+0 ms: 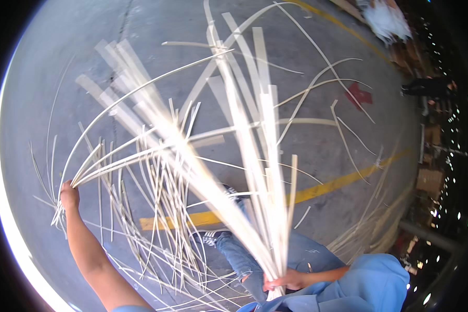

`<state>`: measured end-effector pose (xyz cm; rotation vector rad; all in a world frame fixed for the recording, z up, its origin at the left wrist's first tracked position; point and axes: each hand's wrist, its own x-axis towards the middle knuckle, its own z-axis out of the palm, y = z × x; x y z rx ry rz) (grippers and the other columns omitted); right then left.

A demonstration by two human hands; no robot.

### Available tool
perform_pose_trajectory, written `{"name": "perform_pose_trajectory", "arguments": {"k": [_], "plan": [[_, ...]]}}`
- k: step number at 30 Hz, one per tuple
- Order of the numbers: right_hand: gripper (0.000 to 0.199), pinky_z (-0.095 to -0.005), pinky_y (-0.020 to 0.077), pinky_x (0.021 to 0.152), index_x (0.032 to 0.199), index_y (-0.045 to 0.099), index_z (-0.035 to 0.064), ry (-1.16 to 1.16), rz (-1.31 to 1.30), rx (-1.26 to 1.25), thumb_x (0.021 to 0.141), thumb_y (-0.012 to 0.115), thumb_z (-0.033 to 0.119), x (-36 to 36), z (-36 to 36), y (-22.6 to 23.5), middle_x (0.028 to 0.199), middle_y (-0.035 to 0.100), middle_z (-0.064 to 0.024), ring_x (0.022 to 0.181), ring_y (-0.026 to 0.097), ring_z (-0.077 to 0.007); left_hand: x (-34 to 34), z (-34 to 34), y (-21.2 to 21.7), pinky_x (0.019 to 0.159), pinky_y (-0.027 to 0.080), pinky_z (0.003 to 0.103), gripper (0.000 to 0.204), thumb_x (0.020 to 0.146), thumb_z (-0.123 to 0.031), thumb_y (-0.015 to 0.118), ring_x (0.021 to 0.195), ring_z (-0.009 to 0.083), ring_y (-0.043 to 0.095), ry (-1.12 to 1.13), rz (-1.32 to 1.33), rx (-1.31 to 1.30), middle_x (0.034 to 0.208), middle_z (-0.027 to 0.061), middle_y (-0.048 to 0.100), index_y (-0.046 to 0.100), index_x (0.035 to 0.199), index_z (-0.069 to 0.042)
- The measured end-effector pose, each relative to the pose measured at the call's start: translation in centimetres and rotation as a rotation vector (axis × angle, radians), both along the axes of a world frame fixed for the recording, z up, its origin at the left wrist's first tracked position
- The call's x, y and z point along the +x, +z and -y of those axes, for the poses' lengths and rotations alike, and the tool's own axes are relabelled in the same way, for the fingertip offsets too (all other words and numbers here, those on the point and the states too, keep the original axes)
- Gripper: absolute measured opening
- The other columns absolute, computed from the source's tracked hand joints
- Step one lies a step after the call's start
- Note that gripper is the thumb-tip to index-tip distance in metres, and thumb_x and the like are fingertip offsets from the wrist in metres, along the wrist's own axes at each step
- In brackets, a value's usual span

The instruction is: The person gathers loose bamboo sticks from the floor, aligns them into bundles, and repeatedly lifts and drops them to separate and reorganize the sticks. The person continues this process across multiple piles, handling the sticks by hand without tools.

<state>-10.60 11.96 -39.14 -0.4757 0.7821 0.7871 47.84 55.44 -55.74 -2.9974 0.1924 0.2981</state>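
Observation:
My right hand (290,280), low in the picture near my body, is closed round the gathered end of a big bundle of long pale strips (229,200). From that grip the bundle fans out forward in two main sheaves, its far ends blurred by motion. Out to the left, my left hand (69,195) is closed round the ends of several thin pale strips (106,162). These bow across toward the bundle and pass among its strips. Between my hands a loose tangle of similar strips (164,208) lies on the floor. The strips' material is unclear.
A yellow line (317,192) crosses the grey floor (156,23) by my shoes (210,238). More strips (372,226) lie at the right. A red mark (359,97) is farther off. Cardboard boxes (429,179) and a person in dark clothes (429,87) are at the right edge.

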Motion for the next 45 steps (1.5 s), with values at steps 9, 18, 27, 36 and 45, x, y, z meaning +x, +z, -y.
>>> {"name": "perform_pose_trajectory", "arguments": {"k": [9,18,27,36,45], "plan": [[0.020,-0.0475,0.0512,0.093,0.103,0.060,0.0040,-0.255,-0.185,0.038,0.087,0.070,-0.001,-0.1,3.9,0.8,0.086,0.062,-0.0108,0.087,0.063,-0.0244,-8.8,0.7,0.7,0.087,0.055,0.051,0.019,0.091,-0.021,0.063,0.099,0.0421,0.068,0.096,-0.365,0.130,0.102,0.0198,0.072,0.076,0.100,-0.010],[0.019,-0.0512,0.0508,0.092,0.099,0.061,0.0035,-0.461,-0.382,-0.134,0.083,0.069,-0.002,-3.5,7.1,0.9,0.082,0.061,-0.0139,0.084,0.063,-0.0291,-12.7,1.6,-1.3,0.086,0.056,0.052,0.024,0.091,-0.022,0.067,0.102,0.0445,0.068,0.348,-0.332,0.136,0.107,0.0239,0.071,0.072,0.104,-0.003],[0.007,-0.0496,0.0478,0.098,0.091,0.061,0.0067,-0.677,-0.437,-0.192,0.086,0.065,0.006,-7.2,10.5,1.9,0.085,0.061,-0.0089,0.091,0.060,-0.0281,-14.0,0.6,4.0,0.084,0.054,0.053,0.026,0.091,-0.022,0.069,0.100,0.0474,0.067,0.382,-0.213,0.130,0.102,0.0285,0.070,0.073,0.093,0.004],[0.010,-0.0503,0.0476,0.100,0.095,0.060,0.0073,-0.708,-0.430,-0.117,0.087,0.065,0.007,-8.9,11.0,0.7,0.088,0.059,-0.0101,0.092,0.060,-0.0270,-18.2,6.8,2.1,0.087,0.055,0.052,0.037,0.083,-0.023,0.077,0.100,0.0475,0.068,0.315,-0.337,0.103,0.103,0.0294,0.071,0.072,0.103,0.008],[0.016,-0.0476,0.0515,0.091,0.099,0.058,0.0061,-0.702,-0.171,-0.058,0.085,0.067,0.006,-11.3,9.5,2.4,0.089,0.060,-0.0108,0.089,0.060,-0.0261,-35.6,21.6,5.2,0.116,0.035,0.054,0.115,0.076,-0.076,0.072,0.144,0.0420,0.038,0.168,-1.258,-0.317,0.154,0.0245,0.044,0.030,0.159,-0.008]]}}
